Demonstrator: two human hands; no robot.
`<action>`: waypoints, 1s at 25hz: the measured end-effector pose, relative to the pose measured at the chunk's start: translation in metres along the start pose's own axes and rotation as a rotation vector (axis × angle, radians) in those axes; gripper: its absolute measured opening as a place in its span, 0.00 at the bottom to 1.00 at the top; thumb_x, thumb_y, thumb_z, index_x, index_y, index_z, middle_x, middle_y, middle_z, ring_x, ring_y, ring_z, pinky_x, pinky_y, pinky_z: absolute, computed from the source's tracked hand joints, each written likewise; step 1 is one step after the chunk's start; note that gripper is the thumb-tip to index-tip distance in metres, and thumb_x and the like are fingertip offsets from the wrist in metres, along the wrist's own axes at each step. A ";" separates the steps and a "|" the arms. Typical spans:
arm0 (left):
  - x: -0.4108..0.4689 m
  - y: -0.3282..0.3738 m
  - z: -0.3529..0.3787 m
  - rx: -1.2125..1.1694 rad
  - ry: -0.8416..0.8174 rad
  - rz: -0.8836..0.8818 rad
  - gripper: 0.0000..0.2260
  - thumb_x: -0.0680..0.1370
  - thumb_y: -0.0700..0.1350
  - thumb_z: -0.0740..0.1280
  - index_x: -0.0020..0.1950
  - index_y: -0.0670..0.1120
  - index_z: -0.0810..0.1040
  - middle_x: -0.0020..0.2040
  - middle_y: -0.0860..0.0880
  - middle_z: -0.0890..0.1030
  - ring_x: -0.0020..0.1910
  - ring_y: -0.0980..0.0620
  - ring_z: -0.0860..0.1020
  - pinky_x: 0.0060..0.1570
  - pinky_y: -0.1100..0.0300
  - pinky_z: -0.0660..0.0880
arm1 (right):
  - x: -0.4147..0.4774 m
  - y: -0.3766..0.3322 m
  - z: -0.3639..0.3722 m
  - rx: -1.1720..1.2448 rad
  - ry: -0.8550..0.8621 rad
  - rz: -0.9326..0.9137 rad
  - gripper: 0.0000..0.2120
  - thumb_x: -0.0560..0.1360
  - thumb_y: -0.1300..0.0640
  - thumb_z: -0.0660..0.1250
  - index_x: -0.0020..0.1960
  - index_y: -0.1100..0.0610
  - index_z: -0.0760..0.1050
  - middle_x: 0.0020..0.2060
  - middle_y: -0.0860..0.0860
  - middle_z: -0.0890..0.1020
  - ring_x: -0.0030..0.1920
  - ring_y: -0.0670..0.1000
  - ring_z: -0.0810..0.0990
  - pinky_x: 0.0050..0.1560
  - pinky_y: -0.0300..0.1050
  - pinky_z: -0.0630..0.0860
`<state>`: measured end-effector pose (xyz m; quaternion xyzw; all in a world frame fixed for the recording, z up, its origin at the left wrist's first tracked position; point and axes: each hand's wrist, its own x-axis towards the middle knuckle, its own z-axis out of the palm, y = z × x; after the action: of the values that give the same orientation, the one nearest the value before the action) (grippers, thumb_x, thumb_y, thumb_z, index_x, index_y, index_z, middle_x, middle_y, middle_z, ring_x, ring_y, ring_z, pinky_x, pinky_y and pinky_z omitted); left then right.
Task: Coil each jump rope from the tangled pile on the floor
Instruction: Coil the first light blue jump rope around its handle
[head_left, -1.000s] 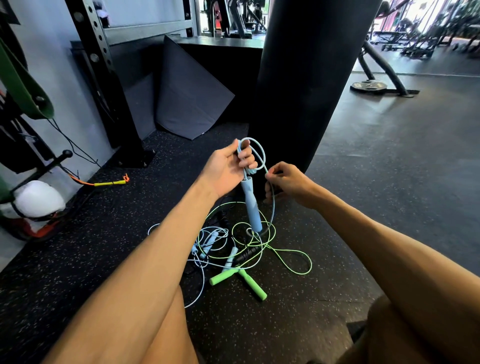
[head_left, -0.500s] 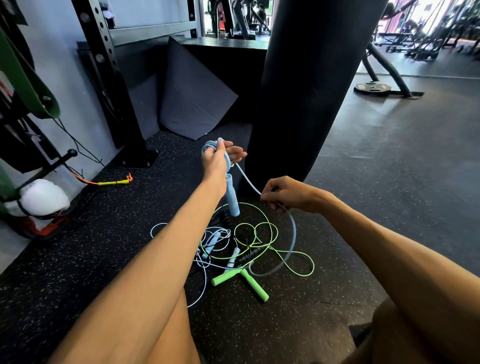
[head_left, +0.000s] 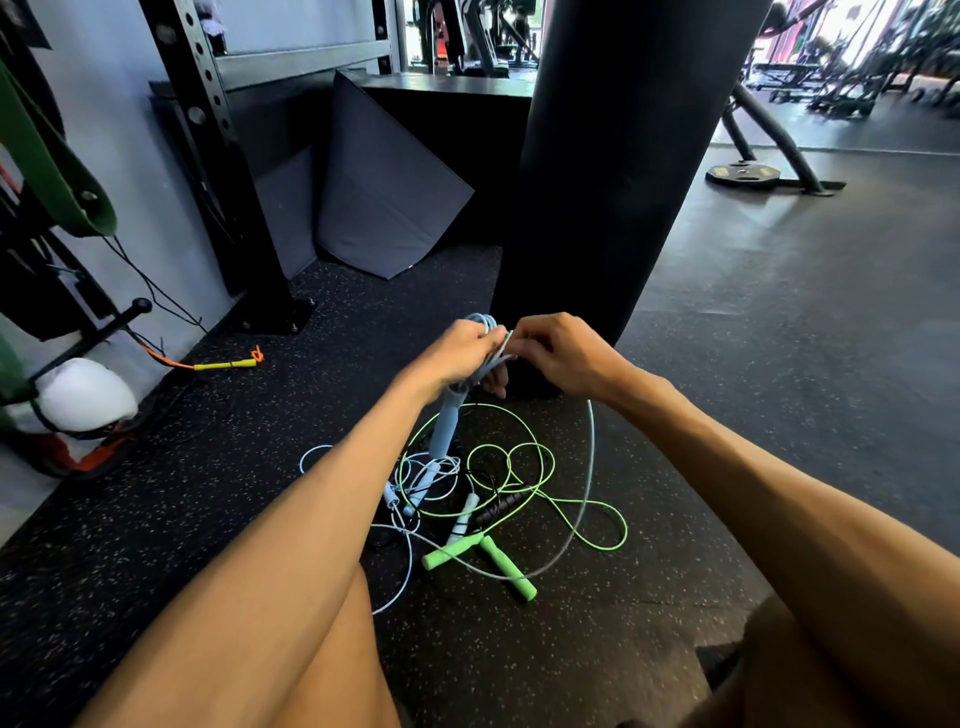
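Between left hand (head_left: 454, 358) and right hand (head_left: 563, 353), blue jump rope (head_left: 485, 332) sits gripped.

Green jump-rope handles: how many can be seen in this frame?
2. Both lie on the floor at the pile's near edge, ends meeting: left green handle, right green handle. Another might be hidden under the left forearm.

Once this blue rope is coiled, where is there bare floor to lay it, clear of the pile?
Bare floor lies right of the green rope's outer loop, toward the punching bag. Another patch lies left of the white cord loop, short of the yellow handle. Crowded: the middle, where ropes overlap around the green handles.
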<state>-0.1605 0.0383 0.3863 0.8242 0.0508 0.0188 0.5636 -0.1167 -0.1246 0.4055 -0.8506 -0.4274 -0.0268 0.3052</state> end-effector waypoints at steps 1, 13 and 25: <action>-0.002 0.000 0.001 -0.062 -0.076 -0.032 0.18 0.84 0.46 0.57 0.38 0.41 0.76 0.28 0.44 0.78 0.25 0.50 0.76 0.31 0.57 0.73 | 0.000 0.000 -0.001 0.024 0.042 0.022 0.06 0.79 0.57 0.65 0.47 0.57 0.79 0.38 0.47 0.81 0.37 0.43 0.78 0.40 0.41 0.75; -0.004 0.008 -0.002 -0.434 -0.524 -0.146 0.23 0.82 0.53 0.48 0.31 0.44 0.67 0.20 0.52 0.58 0.19 0.55 0.53 0.25 0.60 0.56 | -0.004 0.013 0.001 0.261 0.099 0.176 0.21 0.80 0.42 0.59 0.46 0.58 0.80 0.32 0.53 0.78 0.32 0.49 0.73 0.35 0.54 0.73; -0.005 0.015 0.005 -0.775 -0.458 -0.095 0.16 0.84 0.48 0.53 0.41 0.44 0.70 0.28 0.52 0.59 0.25 0.56 0.57 0.31 0.62 0.62 | 0.004 0.010 0.008 0.476 0.320 0.442 0.30 0.82 0.40 0.54 0.27 0.55 0.70 0.21 0.46 0.72 0.22 0.43 0.69 0.27 0.38 0.67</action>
<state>-0.1642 0.0275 0.3986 0.5320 -0.0482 -0.1721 0.8277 -0.1085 -0.1224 0.3954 -0.8126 -0.1745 0.0070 0.5560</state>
